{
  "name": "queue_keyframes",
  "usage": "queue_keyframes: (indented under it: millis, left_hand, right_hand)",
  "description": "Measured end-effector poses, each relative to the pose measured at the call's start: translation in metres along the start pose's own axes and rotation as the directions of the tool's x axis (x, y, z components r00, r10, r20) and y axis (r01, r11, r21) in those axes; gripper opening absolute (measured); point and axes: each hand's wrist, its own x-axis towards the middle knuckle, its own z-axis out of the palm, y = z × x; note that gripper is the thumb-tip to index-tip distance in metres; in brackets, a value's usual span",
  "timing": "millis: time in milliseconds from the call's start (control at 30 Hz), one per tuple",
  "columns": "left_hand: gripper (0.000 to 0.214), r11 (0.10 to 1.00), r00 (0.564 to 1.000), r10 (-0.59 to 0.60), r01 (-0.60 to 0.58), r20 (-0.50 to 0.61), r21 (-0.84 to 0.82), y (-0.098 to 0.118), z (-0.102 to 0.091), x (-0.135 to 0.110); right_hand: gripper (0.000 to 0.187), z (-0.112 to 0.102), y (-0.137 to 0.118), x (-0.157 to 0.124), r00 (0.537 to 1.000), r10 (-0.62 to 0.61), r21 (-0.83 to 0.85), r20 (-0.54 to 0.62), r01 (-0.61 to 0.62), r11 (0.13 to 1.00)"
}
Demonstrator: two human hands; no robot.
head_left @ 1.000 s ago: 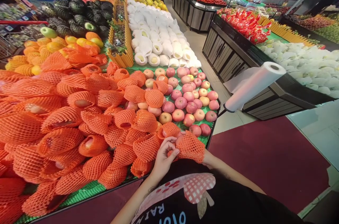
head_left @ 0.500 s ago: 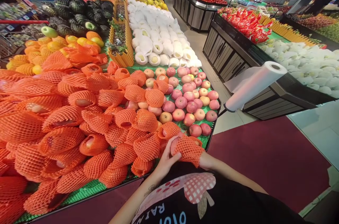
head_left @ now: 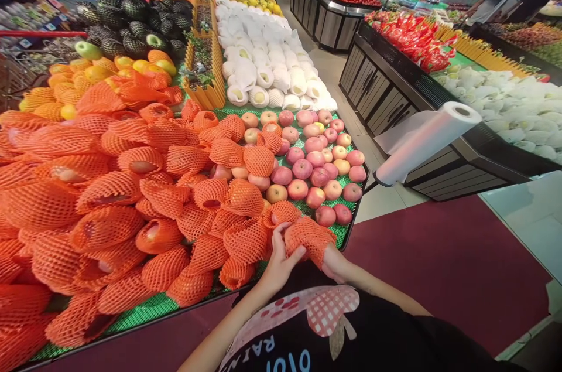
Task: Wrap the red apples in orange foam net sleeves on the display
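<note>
Near the front right corner of the fruit stand, an apple in an orange foam net (head_left: 307, 236) is between my two hands. My left hand (head_left: 281, 263) is closed around its left side, the thumb pressing on the near side. My right hand (head_left: 334, 263) reaches into the net's right end, so its fingers are hidden under the mesh. Several netted apples (head_left: 246, 242) lie piled just left of my hands. Bare red apples (head_left: 297, 189) sit in rows on the green mat (head_left: 151, 307) beyond them.
White-netted fruit (head_left: 281, 61) fills the stand's far part beside a yellow planter fence (head_left: 217, 76). Dark netted fruit (head_left: 132, 20) is heaped at the back left. A roll of plastic bags (head_left: 432, 140) stands out at the right edge. Another display stand (head_left: 386, 85) is across the aisle.
The foam net now covers the left end of the apple, which showed bare between my left fingers before. My right hand has shifted slightly left. The view has moved a little.
</note>
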Motion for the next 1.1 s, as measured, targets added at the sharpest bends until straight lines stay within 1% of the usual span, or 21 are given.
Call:
queue_keyframes:
  millis: [133,200,233,267,300,367,433,467,500,533,567,600,633,667,700,767,800,867,967,1033,1100]
  left_hand:
    - [0.067,0.996,0.996,-0.079,0.078,-0.028,-0.042,0.001,-0.001,0.003]
    - [0.065,0.995,0.992,-0.096,0.092,-0.084,-0.047,-0.001,-0.002,0.002]
    - [0.065,0.994,0.989,-0.103,0.099,-0.109,-0.045,-0.003,-0.003,0.002]
    - [0.065,0.994,0.985,-0.11,0.105,-0.133,-0.042,-0.005,-0.004,0.001]
    - [0.066,0.993,0.98,-0.118,0.113,-0.159,-0.041,-0.009,-0.006,0.001]
    - [0.071,0.99,0.967,-0.142,0.133,-0.212,-0.054,-0.018,-0.01,0.0]
    - [0.076,0.983,0.952,-0.174,0.153,-0.254,-0.099,-0.028,-0.015,0.0]
    - [0.078,0.979,0.948,-0.187,0.158,-0.259,-0.127,-0.032,-0.016,0.0]
    - [0.079,0.976,0.948,-0.193,0.159,-0.251,-0.15,-0.036,-0.017,0.0]
    - [0.079,0.973,0.952,-0.195,0.158,-0.237,-0.167,-0.038,-0.018,-0.001]
    - [0.078,0.972,0.955,-0.195,0.157,-0.224,-0.177,-0.039,-0.017,-0.002]
    - [0.079,0.971,0.96,-0.19,0.153,-0.207,-0.181,-0.038,-0.016,-0.003]
    - [0.08,0.973,0.967,-0.176,0.142,-0.185,-0.182,-0.035,-0.015,-0.004]
    - [0.082,0.976,0.976,-0.152,0.123,-0.155,-0.182,-0.031,-0.014,-0.006]
    - [0.084,0.978,0.986,-0.12,0.097,-0.119,-0.186,-0.026,-0.013,-0.007]
    - [0.087,0.978,0.998,-0.051,0.042,-0.041,-0.202,-0.013,-0.013,-0.009]
    - [0.086,0.977,1.0,-0.024,0.022,-0.006,-0.213,-0.007,-0.013,-0.01]
    - [0.083,0.973,0.999,0.008,0.001,0.038,-0.229,0.001,-0.015,-0.011]
    - [0.082,0.969,0.997,0.045,-0.031,0.054,-0.246,0.006,-0.017,-0.009]
    - [0.088,0.963,0.996,0.057,-0.037,0.066,-0.266,0.007,-0.018,-0.007]
    - [0.095,0.958,0.993,0.039,-0.004,0.115,-0.287,0.008,-0.017,-0.006]
  right_hand:
    - [0.041,0.004,-0.011,-0.004,0.998,0.043,-0.073,0.037,-0.04,0.997]
    - [0.038,0.0,-0.024,-0.009,0.989,0.108,-0.254,0.1,-0.079,0.964]
    - [0.036,-0.003,-0.034,-0.012,0.973,0.16,-0.383,0.165,-0.086,0.92]
    - [0.036,-0.007,-0.048,-0.017,0.945,0.216,-0.514,0.247,-0.062,0.855]
    - [0.036,-0.01,-0.064,-0.023,0.898,0.273,-0.625,0.345,0.003,0.78]
    - [0.041,-0.017,-0.099,-0.036,0.797,0.304,-0.695,0.522,0.191,0.693]
    - [0.045,-0.022,-0.127,-0.045,0.688,0.321,-0.651,0.651,0.288,0.703]
    - [0.041,-0.024,-0.135,-0.046,0.661,0.322,-0.624,0.677,0.286,0.727]
    - [0.034,-0.026,-0.138,-0.046,0.683,0.297,-0.601,0.667,0.259,0.756]
    - [0.027,-0.027,-0.137,-0.042,0.756,0.226,-0.572,0.615,0.23,0.788]
    - [0.026,-0.028,-0.132,-0.037,0.854,0.106,-0.531,0.51,0.215,0.82]
    - [0.026,-0.029,-0.124,-0.03,0.931,-0.034,-0.486,0.364,0.221,0.846]
    - [0.025,-0.028,-0.114,-0.022,0.964,-0.147,-0.447,0.223,0.235,0.863]
    - [0.026,-0.027,-0.103,-0.015,0.97,-0.202,-0.416,0.132,0.24,0.877]
    - [0.034,-0.026,-0.093,-0.009,0.976,-0.188,-0.39,0.112,0.218,0.895]
    - [0.05,-0.023,-0.075,0.0,0.979,-0.029,-0.342,0.2,0.097,0.934]
    - [0.053,-0.022,-0.069,0.003,0.967,0.045,-0.307,0.25,0.035,0.951]
    - [0.054,-0.02,-0.06,0.004,0.949,0.11,-0.206,0.294,-0.05,0.977]
    - [0.047,-0.018,-0.056,0.003,0.961,0.117,-0.058,0.252,-0.106,0.993]
    - [0.04,-0.015,-0.055,0.001,0.965,0.135,-0.012,0.224,-0.135,0.991]
    - [0.038,-0.01,-0.053,0.002,0.971,0.131,0.003,0.2,-0.134,0.991]
